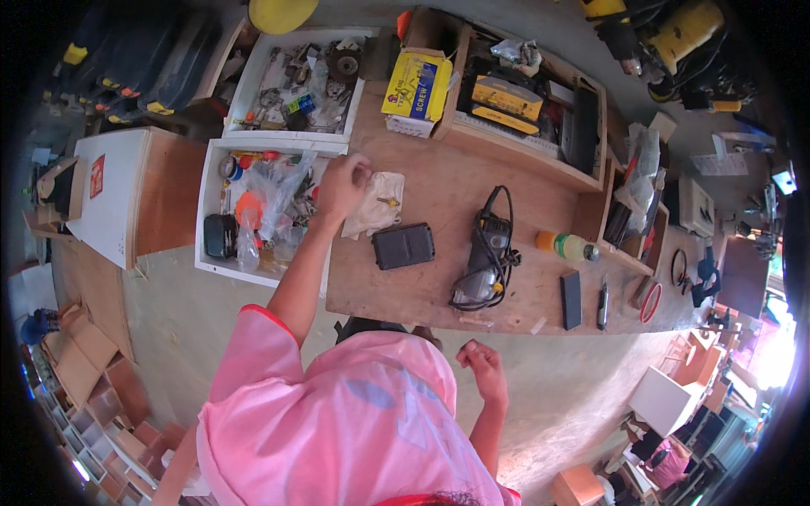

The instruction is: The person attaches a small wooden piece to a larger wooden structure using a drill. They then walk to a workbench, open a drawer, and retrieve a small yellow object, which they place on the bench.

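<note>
My left hand (342, 187) reaches over the bench at the upper left corner of a beige cloth (364, 216). Its fingers are curled together, and what they hold, if anything, is hidden. A small brass-coloured piece (388, 201) lies on the cloth. Just below the cloth sits a dark rectangular case (403, 246). My right hand (483, 369) hangs in front of the bench's near edge, with its fingers curled and nothing seen in them. A corded handheld power tool (483, 268) lies on the bench beyond that hand.
White drawers (202, 211) of parts and bags stand left of the wooden bench (531, 202). A yellow screw box (418, 87) and a wooden tray (523, 156) line its back. Rightward lie a bottle (569, 246), a dark block (571, 300), a pen-like tool (602, 305) and a tape roll (650, 303).
</note>
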A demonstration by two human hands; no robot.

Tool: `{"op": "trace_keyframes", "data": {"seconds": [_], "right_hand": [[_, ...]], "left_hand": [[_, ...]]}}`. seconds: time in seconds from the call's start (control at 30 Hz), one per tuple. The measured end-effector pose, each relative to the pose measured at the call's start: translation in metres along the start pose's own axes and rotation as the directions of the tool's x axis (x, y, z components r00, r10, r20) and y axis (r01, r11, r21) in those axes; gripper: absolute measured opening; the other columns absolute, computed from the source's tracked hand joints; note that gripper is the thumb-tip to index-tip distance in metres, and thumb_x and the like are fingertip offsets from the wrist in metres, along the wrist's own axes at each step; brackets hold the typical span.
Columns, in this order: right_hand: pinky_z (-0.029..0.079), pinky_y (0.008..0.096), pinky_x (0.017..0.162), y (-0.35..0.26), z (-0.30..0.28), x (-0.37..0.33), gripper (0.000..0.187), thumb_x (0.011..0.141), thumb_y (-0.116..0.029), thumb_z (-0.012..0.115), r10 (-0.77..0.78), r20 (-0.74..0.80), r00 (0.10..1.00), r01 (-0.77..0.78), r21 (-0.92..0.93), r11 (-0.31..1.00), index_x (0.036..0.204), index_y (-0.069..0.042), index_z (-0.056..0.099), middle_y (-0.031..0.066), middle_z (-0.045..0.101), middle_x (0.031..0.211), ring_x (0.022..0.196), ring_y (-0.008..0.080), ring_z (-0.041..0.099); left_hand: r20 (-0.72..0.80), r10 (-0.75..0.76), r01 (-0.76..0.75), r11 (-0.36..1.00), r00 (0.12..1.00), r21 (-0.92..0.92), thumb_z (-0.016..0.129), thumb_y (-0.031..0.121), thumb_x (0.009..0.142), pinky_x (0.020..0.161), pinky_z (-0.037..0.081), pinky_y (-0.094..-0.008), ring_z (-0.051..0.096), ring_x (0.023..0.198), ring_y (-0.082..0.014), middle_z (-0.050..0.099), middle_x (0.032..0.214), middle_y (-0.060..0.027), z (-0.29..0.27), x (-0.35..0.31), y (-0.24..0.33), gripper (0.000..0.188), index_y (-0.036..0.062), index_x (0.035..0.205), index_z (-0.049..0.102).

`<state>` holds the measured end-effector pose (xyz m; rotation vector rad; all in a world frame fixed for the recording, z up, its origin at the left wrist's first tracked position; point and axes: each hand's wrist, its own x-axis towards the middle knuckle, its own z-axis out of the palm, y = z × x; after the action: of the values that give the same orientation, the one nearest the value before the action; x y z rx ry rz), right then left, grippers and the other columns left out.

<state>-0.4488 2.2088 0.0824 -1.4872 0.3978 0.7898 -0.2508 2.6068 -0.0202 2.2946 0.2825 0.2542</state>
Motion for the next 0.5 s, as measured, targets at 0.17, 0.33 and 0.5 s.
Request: {"op": "trace_keyframes", "data": {"seconds": [0.17,0.33,0.5], "right_hand": [[0.039,0.0250,0.064,0.005,0.011,-0.004,0.036,0.107,-0.033,0.054,0.115,-0.011,0.993,-0.115,-0.040,0.993,0.097,-0.001,0.068,-0.0020,0.050,0.066,0.063,0.0087,0.046],[0.046,0.0271,0.067,-0.016,0.026,0.012,0.033,0.107,-0.029,0.053,0.067,-0.008,0.998,-0.065,0.157,0.985,0.114,0.000,0.066,0.0029,0.059,0.075,0.069,0.0118,0.055],[0.054,0.0365,0.091,-0.047,0.049,0.048,0.039,0.108,-0.023,0.050,-0.074,0.018,0.997,0.059,0.421,0.905,0.135,0.004,0.054,0.0140,0.067,0.114,0.103,0.0238,0.067]], "left_hand": [[0.287,0.281,-0.330,0.933,0.916,0.141,0.077,0.018,0.081,0.090,0.050,-0.0465,0.062,0.106,-0.0346,0.066,0.108,-0.0147,0.012,-0.022,0.011,0.026,0.0056,0.103,0.068],[0.213,0.220,-0.231,0.972,0.952,0.031,0.075,0.018,0.083,0.083,0.051,-0.0494,0.065,0.096,-0.0398,0.068,0.097,-0.0190,0.014,-0.023,0.023,0.022,0.0021,0.095,0.067],[0.110,0.142,-0.115,0.968,0.984,-0.222,0.073,0.018,0.088,0.072,0.052,-0.0460,0.069,0.082,-0.0357,0.070,0.086,-0.0161,0.003,-0.045,0.068,0.019,0.0019,0.092,0.064]]}}
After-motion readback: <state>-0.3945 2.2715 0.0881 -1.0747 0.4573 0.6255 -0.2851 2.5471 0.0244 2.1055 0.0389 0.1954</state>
